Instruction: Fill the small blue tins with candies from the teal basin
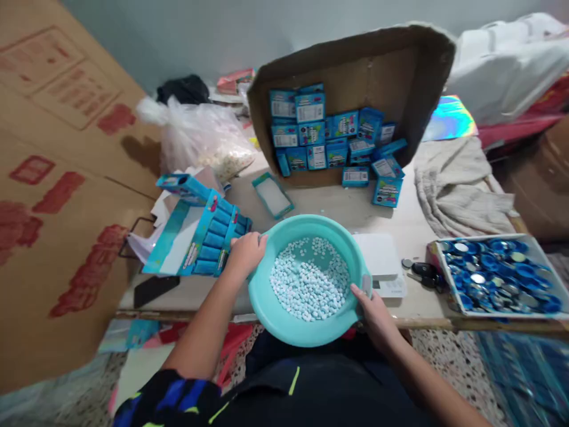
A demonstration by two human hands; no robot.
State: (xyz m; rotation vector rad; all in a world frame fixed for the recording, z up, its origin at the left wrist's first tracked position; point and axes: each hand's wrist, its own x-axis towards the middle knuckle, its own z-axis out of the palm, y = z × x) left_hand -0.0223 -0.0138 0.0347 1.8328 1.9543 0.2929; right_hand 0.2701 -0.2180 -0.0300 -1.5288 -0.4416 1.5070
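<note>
A teal plastic basin [284, 323] filled with several small pale blue-white tablets [309, 279] sits at the near edge of the low table, partly over my lap. My left hand [244, 254] grips the basin's left rim. My right hand [371, 305] grips its right rim, thumb over the edge. Just left of my left hand lies an open blue display carton [198, 234] with rows of blue tubes.
A tipped cardboard box [355, 77] holds several small blue boxes [320, 139]. A white scale [382, 261] stands right of the basin, with keys [424, 273] and a tray of blue caps [500, 276] beyond. There is a plastic bag [204, 139], a small teal lid [272, 194] and a cloth [457, 184].
</note>
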